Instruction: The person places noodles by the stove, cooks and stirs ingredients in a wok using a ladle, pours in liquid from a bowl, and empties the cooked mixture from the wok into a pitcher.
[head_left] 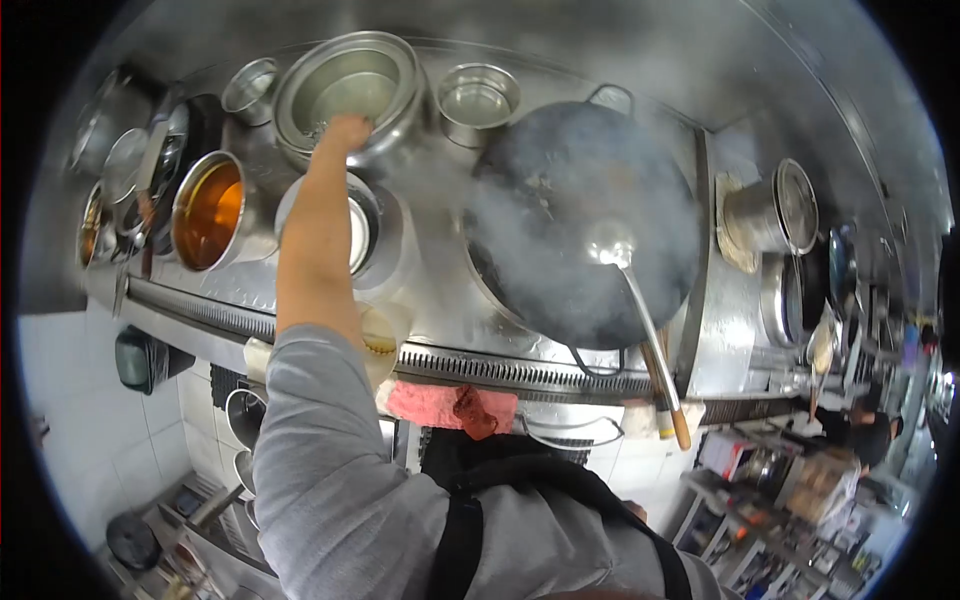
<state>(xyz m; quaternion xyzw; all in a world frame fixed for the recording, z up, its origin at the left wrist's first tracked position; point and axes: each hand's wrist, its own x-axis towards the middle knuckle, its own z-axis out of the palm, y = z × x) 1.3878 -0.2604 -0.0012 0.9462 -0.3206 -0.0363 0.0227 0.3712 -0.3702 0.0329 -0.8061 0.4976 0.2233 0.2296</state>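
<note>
My left arm reaches forward, and my left hand (346, 132) is over the near rim of a large steel pot (400, 130) of cloudy liquid. Its fingers look curled; what they grip, if anything, is hidden. Something small and shiny shows beside the hand, too unclear to name. On the right, a big dark wok (520, 190) gives off thick steam. A steel ladle (650, 325) with a wooden handle rests in it, handle over the front edge, with no hand on it. Only a small patch of skin, possibly my right hand (636, 511), shows by my body.
A pot of orange-brown oil (238, 255) stands at left, near strainers (125, 155). Small steel containers (478, 105) flank the large pot. A pink cloth (430, 402) hangs on the front edge. Another steel pot (755, 220) is at right. Another person (868, 435) is farther off.
</note>
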